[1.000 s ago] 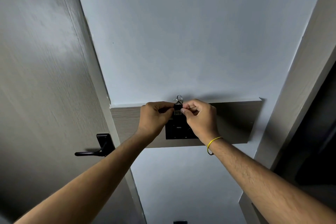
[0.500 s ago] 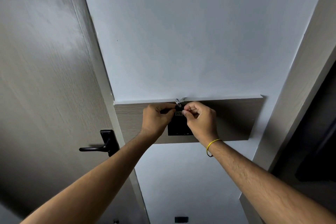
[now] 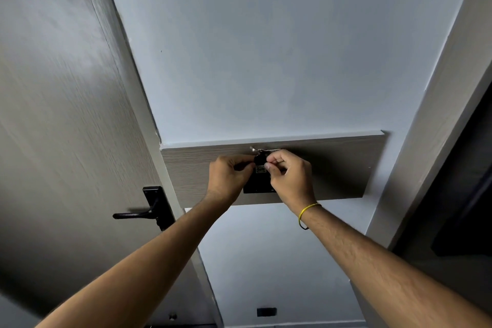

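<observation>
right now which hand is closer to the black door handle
Left. The left hand is up and right of the door handle; the right hand is farther right, across the key tag both pinch.

The wall (image 3: 266,61) is a pale blue-grey. The panel (image 3: 346,168) across it is greyish-brown with a fine wood grain, like the darker door (image 3: 53,114) with its black handle (image 3: 149,210). Against the black plate (image 3: 257,189) shows a black fob (image 3: 260,160) with a white printed label (image 3: 261,169) and a silvery ring (image 3: 254,150), and a yellow band (image 3: 306,210) circles one wrist.
</observation>
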Tool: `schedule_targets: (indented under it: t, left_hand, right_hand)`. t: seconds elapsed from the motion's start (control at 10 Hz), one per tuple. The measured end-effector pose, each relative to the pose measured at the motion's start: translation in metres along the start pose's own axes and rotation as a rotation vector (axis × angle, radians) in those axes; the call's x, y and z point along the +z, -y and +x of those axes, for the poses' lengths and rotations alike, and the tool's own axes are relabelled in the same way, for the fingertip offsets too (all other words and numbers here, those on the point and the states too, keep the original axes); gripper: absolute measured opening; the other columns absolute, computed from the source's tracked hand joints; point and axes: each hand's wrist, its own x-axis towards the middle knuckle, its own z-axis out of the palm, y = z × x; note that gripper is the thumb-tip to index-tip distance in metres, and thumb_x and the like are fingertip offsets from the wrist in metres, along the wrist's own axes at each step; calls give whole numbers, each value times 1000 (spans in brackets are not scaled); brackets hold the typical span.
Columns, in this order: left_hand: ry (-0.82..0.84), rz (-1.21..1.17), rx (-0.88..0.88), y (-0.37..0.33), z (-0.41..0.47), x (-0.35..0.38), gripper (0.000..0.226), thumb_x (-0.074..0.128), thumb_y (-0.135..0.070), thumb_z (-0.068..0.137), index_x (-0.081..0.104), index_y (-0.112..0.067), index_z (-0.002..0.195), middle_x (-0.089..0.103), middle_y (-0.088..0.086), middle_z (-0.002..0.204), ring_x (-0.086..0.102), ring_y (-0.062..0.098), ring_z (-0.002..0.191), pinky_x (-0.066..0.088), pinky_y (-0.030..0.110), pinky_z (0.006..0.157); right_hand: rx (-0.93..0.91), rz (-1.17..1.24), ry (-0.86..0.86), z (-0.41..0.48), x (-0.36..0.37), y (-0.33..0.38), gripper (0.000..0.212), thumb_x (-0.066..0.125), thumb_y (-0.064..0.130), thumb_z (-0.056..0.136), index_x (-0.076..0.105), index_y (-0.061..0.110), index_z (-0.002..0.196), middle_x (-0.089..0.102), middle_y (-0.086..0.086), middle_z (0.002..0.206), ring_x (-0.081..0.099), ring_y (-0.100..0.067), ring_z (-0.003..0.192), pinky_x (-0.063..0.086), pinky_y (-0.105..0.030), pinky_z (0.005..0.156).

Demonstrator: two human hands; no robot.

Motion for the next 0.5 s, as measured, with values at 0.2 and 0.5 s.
schedule_targets:
  t: [0.2, 0.5]
  left_hand:
    - [-37, 67, 50, 5, -2, 6, 19, 77, -13, 89, 88, -23, 100, 86, -7, 89, 76, 3, 78, 53, 11, 67]
    - [-119, 472, 372, 13, -12, 4, 9, 74, -6, 90, 82, -8, 89, 60, 6, 92, 60, 27, 82, 51, 37, 55]
  right_hand:
    - [-78, -191, -104, -7, 8, 3, 9, 74, 9, 84, 72, 17, 85, 73, 3, 83, 66, -18, 75, 56, -36, 65]
    - [-138, -374, 24, -11, -13, 6, 12, 68, 6, 86, 73, 15, 91, 70, -2, 92, 66, -30, 88, 54, -40, 70]
